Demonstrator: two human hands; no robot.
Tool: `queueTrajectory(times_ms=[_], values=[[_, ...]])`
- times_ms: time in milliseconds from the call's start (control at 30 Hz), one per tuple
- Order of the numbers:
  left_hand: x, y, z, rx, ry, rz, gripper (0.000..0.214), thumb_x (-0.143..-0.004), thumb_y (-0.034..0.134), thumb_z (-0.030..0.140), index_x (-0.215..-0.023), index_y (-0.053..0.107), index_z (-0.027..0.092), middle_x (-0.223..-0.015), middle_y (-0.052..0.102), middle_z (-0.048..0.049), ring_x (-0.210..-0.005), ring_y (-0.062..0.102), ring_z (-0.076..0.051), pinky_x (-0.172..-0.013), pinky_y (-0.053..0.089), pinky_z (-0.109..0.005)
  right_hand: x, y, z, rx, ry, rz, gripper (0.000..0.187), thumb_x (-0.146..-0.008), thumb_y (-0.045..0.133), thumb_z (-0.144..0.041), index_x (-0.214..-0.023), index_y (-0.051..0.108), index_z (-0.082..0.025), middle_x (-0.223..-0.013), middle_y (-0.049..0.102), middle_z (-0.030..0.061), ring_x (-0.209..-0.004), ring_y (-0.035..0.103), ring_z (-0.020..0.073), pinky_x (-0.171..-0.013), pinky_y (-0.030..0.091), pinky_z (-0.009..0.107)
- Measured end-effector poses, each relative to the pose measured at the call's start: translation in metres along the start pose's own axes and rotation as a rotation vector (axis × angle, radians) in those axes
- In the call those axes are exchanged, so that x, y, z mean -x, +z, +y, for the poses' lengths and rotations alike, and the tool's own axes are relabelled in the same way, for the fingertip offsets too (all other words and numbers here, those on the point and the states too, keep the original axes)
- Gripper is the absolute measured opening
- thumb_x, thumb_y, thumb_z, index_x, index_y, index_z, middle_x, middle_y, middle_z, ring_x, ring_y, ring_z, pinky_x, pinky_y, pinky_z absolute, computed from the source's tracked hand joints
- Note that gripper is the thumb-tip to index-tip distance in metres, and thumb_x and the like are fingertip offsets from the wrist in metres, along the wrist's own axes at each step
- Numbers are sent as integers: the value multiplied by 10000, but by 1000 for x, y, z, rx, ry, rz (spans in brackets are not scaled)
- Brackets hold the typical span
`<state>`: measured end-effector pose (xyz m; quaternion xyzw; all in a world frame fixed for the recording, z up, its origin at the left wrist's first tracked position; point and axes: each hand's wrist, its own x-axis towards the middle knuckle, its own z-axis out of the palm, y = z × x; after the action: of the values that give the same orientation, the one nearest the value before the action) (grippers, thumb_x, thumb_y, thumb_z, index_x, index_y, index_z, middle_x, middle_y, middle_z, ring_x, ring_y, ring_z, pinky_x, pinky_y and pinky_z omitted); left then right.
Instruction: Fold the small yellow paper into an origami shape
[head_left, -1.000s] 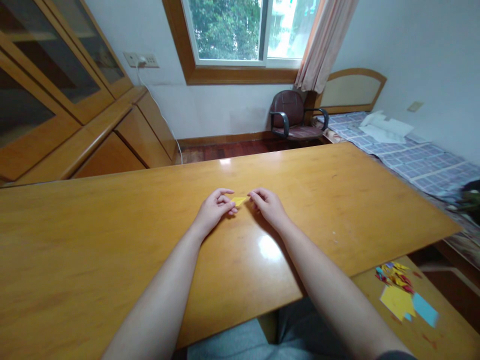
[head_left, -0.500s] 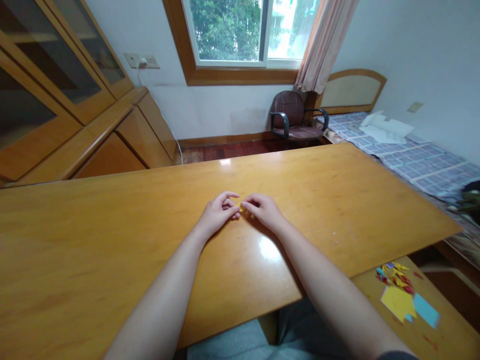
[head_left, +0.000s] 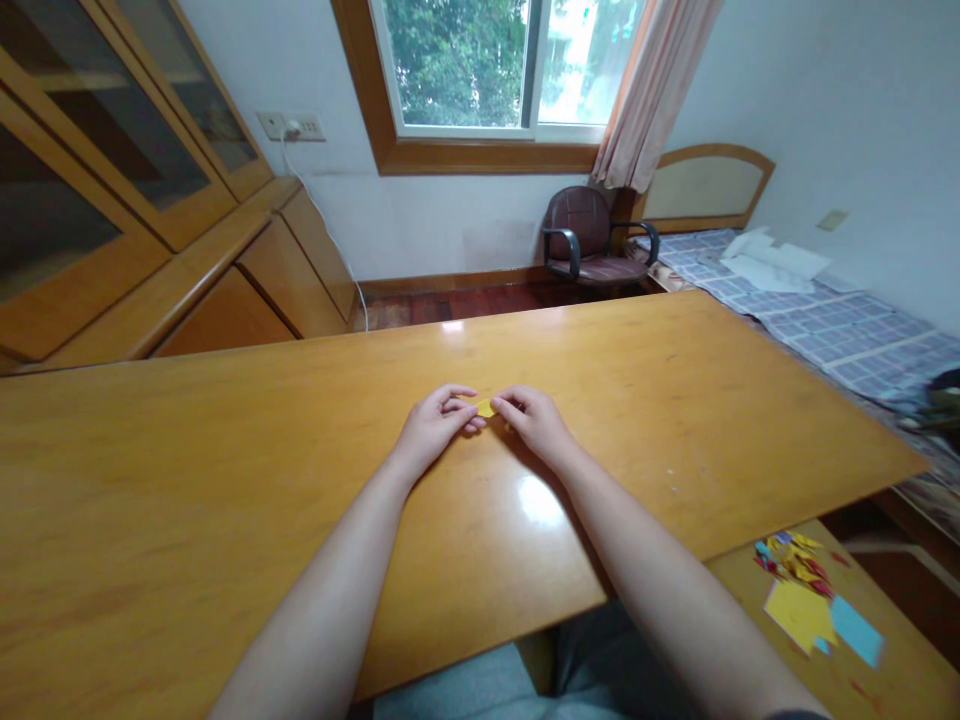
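Note:
A small piece of yellow paper (head_left: 485, 408) is pinched between my two hands, just over the middle of the wooden table (head_left: 300, 440). My left hand (head_left: 441, 420) grips its left end with thumb and fingers, the index finger stretched out above. On the other side my right hand (head_left: 531, 412) pinches the right end between thumb and fingertips. Part of the paper is hidden by the fingers, so its full shape cannot be made out.
On a lower surface at the right lie yellow paper sheets (head_left: 799, 612), a light blue sheet (head_left: 857, 630) and a heap of small folded coloured papers (head_left: 795, 560). Beyond the table stand a brown armchair (head_left: 577, 230), a bed (head_left: 832, 320) and a wooden cabinet (head_left: 277, 270).
My right hand has shifted slightly to the right, and more of the yellow paper shows between the hands. The left hand stays nearly in place.

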<state>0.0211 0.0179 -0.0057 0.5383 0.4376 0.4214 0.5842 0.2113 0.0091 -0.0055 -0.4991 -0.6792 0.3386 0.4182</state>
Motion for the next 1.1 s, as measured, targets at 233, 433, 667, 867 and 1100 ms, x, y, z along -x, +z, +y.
queueTrajectory(times_ms=[233, 433, 667, 867, 1100], values=[[3, 2, 3, 18, 55, 57, 370, -730, 760, 388, -959, 603, 144, -775, 741, -50, -750, 724, -188, -773, 573, -334, 0, -2, 1, -11, -68, 49, 221, -902, 561, -343, -827, 686, -177, -771, 677, 33, -734, 605, 153, -708, 449, 264], [6, 0, 2, -66, 125, 40, 349, -778, 719, 398, -1011, 617, 158, -868, 749, -69, -828, 729, -211, -841, 569, -374, -1, 0, 2, -27, -89, 34, 122, -817, 662, -287, -856, 700, -179, -820, 676, 34, -718, 591, 145, -679, 459, 262], [4, -1, 0, -54, 140, -4, 400, -804, 679, 427, -1102, 601, 173, -1039, 730, -98, -875, 713, -204, -861, 558, -376, 0, -4, -3, -45, -182, 100, 181, -757, 565, -105, -820, 708, -198, -849, 665, 41, -807, 605, 167, -700, 476, 273], [5, 0, 3, -13, 78, -50, 361, -747, 738, 370, -1018, 619, 164, -759, 701, -20, -715, 691, -170, -730, 563, -310, 1, -4, -2, -59, -208, 80, 272, -714, 506, -58, -818, 712, -202, -885, 674, 49, -871, 617, 181, -739, 491, 291], [4, -1, 6, -51, 115, 4, 332, -748, 730, 323, -1011, 616, 156, -722, 693, -7, -673, 651, -136, -697, 529, -264, 1, -3, -1, -50, -144, 113, 255, -818, 504, -137, -972, 698, -196, -963, 678, 56, -899, 622, 171, -755, 491, 281]])
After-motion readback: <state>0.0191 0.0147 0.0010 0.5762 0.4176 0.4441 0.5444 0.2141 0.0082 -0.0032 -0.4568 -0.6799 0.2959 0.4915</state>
